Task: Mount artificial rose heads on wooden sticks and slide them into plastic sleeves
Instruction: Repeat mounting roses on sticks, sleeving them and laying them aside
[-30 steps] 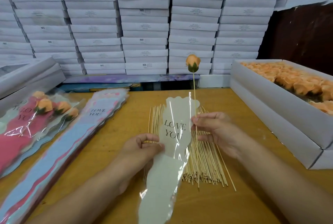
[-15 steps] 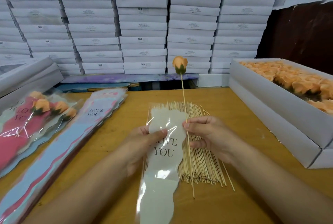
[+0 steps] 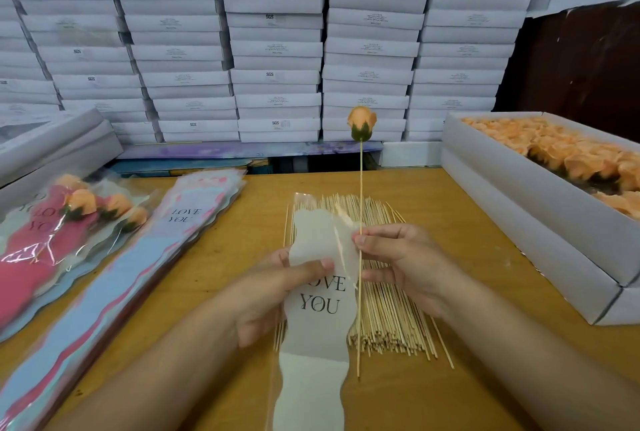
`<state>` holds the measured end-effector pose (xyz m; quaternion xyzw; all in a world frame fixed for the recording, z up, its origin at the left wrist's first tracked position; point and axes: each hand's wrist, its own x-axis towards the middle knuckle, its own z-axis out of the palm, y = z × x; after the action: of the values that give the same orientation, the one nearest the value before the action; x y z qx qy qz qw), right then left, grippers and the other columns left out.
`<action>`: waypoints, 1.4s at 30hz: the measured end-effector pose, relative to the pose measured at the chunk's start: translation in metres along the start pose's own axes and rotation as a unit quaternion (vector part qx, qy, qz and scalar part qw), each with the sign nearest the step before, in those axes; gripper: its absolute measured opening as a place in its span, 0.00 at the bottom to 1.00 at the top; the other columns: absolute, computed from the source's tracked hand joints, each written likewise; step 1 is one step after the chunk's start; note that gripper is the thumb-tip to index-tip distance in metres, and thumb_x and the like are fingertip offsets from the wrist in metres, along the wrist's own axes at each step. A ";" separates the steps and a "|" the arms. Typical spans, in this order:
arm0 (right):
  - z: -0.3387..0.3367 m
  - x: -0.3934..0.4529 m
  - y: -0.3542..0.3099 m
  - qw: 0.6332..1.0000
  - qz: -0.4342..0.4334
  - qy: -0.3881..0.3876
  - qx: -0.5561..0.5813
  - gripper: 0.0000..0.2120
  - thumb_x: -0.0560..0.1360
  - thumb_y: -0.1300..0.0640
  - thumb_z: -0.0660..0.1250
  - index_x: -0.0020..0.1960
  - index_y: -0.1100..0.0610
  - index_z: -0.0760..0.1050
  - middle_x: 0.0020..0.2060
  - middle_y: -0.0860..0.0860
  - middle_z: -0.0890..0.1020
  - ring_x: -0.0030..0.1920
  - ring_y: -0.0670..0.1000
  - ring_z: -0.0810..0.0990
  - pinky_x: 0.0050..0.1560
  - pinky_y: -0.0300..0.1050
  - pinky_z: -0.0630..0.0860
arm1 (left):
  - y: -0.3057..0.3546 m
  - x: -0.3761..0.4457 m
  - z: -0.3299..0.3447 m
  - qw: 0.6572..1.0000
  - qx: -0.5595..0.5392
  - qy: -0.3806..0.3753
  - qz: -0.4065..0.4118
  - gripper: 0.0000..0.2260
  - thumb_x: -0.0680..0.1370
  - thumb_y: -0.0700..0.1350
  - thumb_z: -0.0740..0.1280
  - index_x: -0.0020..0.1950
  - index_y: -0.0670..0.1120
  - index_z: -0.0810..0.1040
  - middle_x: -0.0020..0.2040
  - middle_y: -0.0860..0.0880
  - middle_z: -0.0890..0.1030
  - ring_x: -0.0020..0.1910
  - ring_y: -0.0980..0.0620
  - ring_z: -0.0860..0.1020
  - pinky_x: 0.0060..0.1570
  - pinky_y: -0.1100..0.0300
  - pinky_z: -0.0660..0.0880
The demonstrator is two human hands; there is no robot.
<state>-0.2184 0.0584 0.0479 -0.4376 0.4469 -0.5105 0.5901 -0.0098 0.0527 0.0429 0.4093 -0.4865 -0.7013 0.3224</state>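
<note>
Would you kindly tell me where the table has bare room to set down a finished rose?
Bare wood lies between the stick pile and the white rose box, and between the sleeve stack and the sticks. The left edge is crowded with finished roses.

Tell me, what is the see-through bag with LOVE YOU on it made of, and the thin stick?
The sleeve looks like thin glossy plastic film with a pale printed panel: it shines and crinkles. The stick looks like bare, pale wood, matte, like the pile beneath.

Orange rose head (image 3: 361,120) tops upright stick (image 3: 360,188) beside white "LOVE YOU" sleeve (image 3: 320,309).
</note>
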 end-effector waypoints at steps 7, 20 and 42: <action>-0.002 0.000 0.002 1.000 -0.001 0.015 -0.008 0.02 0.71 0.63 0.76 0.41 0.59 0.87 0.46 0.52 0.87 0.44 0.51 0.87 0.31 0.39 0.81 | -0.006 0.001 0.005 1.000 0.020 0.022 -0.003 0.07 0.77 0.42 0.72 0.53 0.41 0.84 0.51 0.37 0.86 0.45 0.43 0.86 0.41 0.53 0.82; -0.006 0.003 0.002 1.000 0.003 0.008 -0.025 0.02 0.69 0.63 0.76 0.42 0.58 0.87 0.47 0.51 0.87 0.45 0.48 0.86 0.31 0.39 0.80 | -0.005 0.001 0.005 0.996 -0.007 0.084 -0.009 0.05 0.76 0.37 0.71 0.51 0.39 0.83 0.47 0.37 0.86 0.41 0.43 0.85 0.39 0.52 0.82; -0.007 0.001 -0.006 0.999 0.015 0.022 -0.018 0.12 0.72 0.64 0.74 0.55 0.65 0.80 0.49 0.54 0.87 0.47 0.53 0.87 0.29 0.39 0.81 | -0.003 0.005 -0.001 0.996 -0.029 0.081 -0.021 0.22 0.63 0.37 0.78 0.56 0.35 0.83 0.50 0.35 0.85 0.44 0.40 0.86 0.40 0.51 0.84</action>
<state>-0.2265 0.0562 0.0524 -0.4302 0.4753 -0.5029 0.5798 -0.0111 0.0488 0.0384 0.4653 -0.4296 -0.6865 0.3574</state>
